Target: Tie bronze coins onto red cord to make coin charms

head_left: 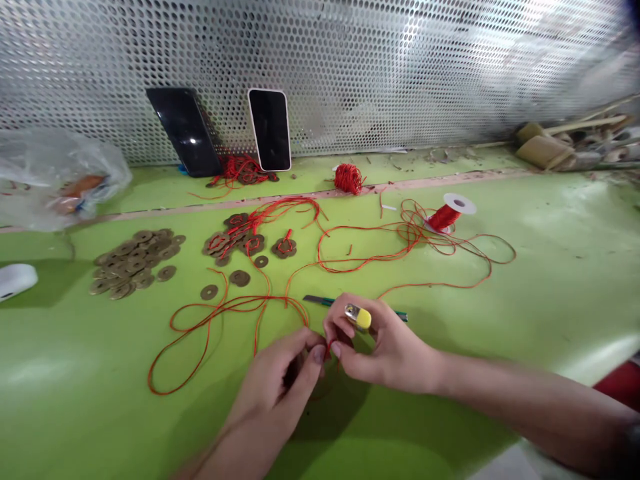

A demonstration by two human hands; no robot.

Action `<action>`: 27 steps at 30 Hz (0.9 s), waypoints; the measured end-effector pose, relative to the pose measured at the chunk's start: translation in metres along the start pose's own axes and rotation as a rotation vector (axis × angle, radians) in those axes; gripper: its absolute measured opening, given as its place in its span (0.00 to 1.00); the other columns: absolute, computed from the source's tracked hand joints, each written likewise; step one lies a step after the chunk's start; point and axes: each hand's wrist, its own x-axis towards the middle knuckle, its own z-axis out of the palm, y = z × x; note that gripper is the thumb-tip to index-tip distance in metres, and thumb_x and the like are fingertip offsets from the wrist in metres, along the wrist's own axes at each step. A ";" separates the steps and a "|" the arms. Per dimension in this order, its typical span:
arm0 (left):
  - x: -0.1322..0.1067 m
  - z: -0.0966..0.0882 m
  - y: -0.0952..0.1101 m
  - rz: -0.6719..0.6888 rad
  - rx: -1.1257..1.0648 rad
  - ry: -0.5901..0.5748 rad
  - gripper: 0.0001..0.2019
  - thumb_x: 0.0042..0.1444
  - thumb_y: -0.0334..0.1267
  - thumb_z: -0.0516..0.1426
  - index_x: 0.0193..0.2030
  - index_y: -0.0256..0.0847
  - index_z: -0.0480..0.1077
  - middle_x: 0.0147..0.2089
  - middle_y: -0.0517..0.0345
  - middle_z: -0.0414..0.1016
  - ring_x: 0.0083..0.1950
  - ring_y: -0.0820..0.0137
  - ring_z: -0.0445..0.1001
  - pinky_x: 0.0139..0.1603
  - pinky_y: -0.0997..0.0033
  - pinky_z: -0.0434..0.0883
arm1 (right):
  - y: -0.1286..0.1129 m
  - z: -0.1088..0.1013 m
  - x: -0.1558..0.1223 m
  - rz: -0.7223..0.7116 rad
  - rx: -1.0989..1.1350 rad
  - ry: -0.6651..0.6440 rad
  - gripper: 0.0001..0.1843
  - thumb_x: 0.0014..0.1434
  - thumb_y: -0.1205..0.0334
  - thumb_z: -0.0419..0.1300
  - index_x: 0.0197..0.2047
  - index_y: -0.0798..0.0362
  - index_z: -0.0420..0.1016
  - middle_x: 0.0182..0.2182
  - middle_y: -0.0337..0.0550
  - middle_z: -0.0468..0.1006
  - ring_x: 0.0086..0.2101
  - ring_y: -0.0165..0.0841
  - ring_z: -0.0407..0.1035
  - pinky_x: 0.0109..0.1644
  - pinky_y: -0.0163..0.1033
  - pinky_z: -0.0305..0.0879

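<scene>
My left hand and my right hand meet low in the middle of the green table. Both pinch the same bit of red cord between thumb and fingertips. My right hand also grips a yellow lighter with a metal top. What sits under my left fingers is hidden. Long loops of red cord trail away to the left and back toward a red cord spool.
A pile of brass coins lies at the left, corded coins further in. Scissors lie behind my hands. Two phones lean on the perforated wall. A plastic bag is far left, a red cord bundle at the back.
</scene>
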 end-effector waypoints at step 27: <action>0.001 -0.001 0.003 0.153 -0.012 0.151 0.13 0.62 0.44 0.51 0.30 0.43 0.69 0.24 0.64 0.67 0.25 0.75 0.65 0.23 0.79 0.62 | -0.002 -0.003 0.002 0.118 0.243 -0.143 0.14 0.46 0.77 0.54 0.28 0.51 0.53 0.27 0.34 0.60 0.30 0.25 0.55 0.34 0.33 0.55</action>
